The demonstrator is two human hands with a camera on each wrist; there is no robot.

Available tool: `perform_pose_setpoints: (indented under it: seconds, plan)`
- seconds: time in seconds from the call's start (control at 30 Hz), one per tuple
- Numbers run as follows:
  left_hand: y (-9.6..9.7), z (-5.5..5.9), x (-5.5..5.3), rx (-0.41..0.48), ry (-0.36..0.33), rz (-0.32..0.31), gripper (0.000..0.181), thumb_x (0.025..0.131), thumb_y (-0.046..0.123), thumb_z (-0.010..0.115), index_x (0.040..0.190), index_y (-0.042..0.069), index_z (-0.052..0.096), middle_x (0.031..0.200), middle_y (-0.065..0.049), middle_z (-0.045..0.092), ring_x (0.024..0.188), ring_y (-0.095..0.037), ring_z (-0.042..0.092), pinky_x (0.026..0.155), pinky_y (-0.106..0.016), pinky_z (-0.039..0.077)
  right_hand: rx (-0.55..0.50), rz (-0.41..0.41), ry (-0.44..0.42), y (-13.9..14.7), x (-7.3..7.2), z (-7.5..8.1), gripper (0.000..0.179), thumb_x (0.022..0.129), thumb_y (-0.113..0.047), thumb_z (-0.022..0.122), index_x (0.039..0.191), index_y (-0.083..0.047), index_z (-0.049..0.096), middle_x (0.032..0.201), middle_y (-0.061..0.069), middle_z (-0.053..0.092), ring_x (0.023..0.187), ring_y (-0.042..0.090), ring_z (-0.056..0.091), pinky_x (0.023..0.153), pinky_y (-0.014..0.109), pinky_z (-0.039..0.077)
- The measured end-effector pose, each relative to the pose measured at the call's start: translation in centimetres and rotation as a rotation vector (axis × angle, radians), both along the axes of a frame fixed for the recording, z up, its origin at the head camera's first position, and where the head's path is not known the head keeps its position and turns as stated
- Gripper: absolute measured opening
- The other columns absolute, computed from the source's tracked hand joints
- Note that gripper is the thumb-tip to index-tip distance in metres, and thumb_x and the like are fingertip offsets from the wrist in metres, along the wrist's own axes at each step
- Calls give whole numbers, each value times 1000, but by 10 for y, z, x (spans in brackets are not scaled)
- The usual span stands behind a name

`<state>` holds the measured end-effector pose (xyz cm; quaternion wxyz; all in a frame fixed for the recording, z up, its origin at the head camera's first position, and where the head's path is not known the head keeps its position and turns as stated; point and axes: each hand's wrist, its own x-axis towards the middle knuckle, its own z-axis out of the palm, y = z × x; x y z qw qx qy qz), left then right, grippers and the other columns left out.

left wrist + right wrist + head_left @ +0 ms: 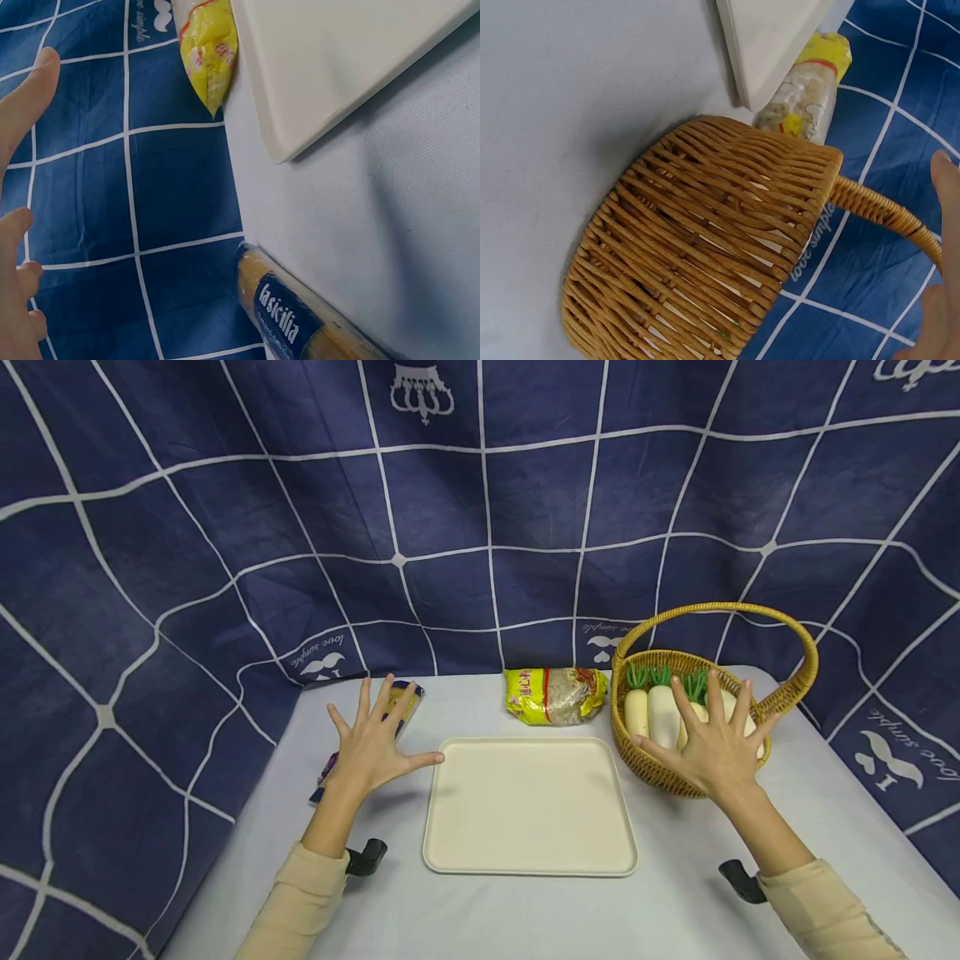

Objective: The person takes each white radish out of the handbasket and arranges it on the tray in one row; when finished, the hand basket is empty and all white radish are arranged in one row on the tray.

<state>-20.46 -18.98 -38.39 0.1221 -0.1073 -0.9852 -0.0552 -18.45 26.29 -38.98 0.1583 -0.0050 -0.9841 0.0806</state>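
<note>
My left hand (370, 752) is held up with fingers spread and holds nothing. Behind it lies a long pack of pasta (289, 315), partly covered by the hand in the head view. My right hand (718, 750), fingers also spread wide, overlaps a wicker basket (682, 247) in the head view and grips nothing. White radishes (663, 717) with green tops stand inside that basket, some hidden behind the fingers. Between the two hands a cream rectangular tray (531, 806) lies flat on the table.
A yellow and clear plastic food bag (556, 696) lies behind the tray near the back edge. The basket's tall arched handle (716, 607) rises over the radishes. A dark blue checked cloth (525, 502) hangs around the white table (525, 918).
</note>
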Motion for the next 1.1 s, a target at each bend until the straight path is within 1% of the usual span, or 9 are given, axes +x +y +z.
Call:
perform_pose_setpoints:
  seconds: [0.23, 0.4, 0.53, 0.7, 0.8, 0.87, 0.97, 1.03, 1.1]
  plan:
    - [0, 1, 1, -1, -3, 1, 115, 58, 87, 52, 151, 31, 16, 159, -5, 2, 142, -33, -15, 95, -78, -13, 6, -5, -11, 0, 1, 2, 101, 73, -76, 52, 152, -30, 8, 156, 20, -8, 134, 47, -25, 91, 81, -13]
    - [-2, 1, 2, 9, 1, -8, 115, 58, 87, 54, 151, 30, 18, 159, -6, 5, 143, -34, -13, 95, -79, -10, -37, 5, -7, 3, 3, 4, 101, 75, -74, 51, 152, -23, 12, 156, 21, -7, 135, 49, -22, 92, 82, -11]
    - [-4, 0, 3, 25, -3, -24, 113, 58, 85, 56, 150, 28, 23, 158, -8, 10, 143, -36, -5, 96, -80, -6, -64, 14, -17, 8, 4, 7, 100, 78, -71, 51, 153, -21, 8, 155, 26, -3, 136, 54, -14, 93, 82, -5]
    - [-7, -4, 7, 56, -26, -59, 112, 59, 83, 58, 150, 26, 26, 156, -13, 18, 142, -41, 10, 98, -80, 6, -111, 54, -36, 18, 3, 11, 98, 81, -67, 52, 153, -18, 5, 151, 31, 4, 134, 59, -2, 93, 83, 3]
    - [-8, -9, 9, 108, -67, -93, 112, 59, 81, 61, 149, 24, 27, 152, -18, 26, 140, -41, 17, 99, -77, 16, -181, 104, -51, 27, 3, 13, 95, 84, -59, 55, 152, -14, 5, 148, 34, 6, 130, 63, 4, 92, 82, 7]
    - [-9, -14, 11, 165, -119, -127, 111, 60, 76, 65, 149, 20, 29, 150, -22, 29, 140, -41, 20, 100, -74, 21, -218, 140, -54, 34, 1, 13, 93, 86, -52, 58, 152, -10, 7, 146, 38, 10, 127, 66, 9, 92, 82, 12]
    - [-10, -23, 14, 240, -207, -172, 110, 61, 66, 74, 147, 13, 33, 148, -24, 30, 139, -42, 21, 103, -70, 23, -246, 183, -53, 44, -3, 14, 91, 86, -42, 64, 150, -2, 12, 138, 45, 19, 121, 68, 18, 89, 80, 18]
    - [-9, -28, 17, 277, -274, -197, 110, 59, 58, 80, 146, 8, 34, 149, -24, 28, 139, -42, 19, 105, -68, 23, -238, 200, -61, 51, -7, 14, 90, 85, -38, 66, 148, 2, 15, 134, 48, 24, 117, 69, 23, 88, 80, 22]
    - [-9, -34, 21, 302, -337, -207, 111, 56, 51, 85, 145, 6, 35, 150, -23, 27, 140, -42, 19, 107, -66, 21, -232, 204, -86, 57, -11, 15, 90, 85, -36, 67, 147, 4, 16, 131, 49, 27, 114, 69, 26, 86, 79, 25]
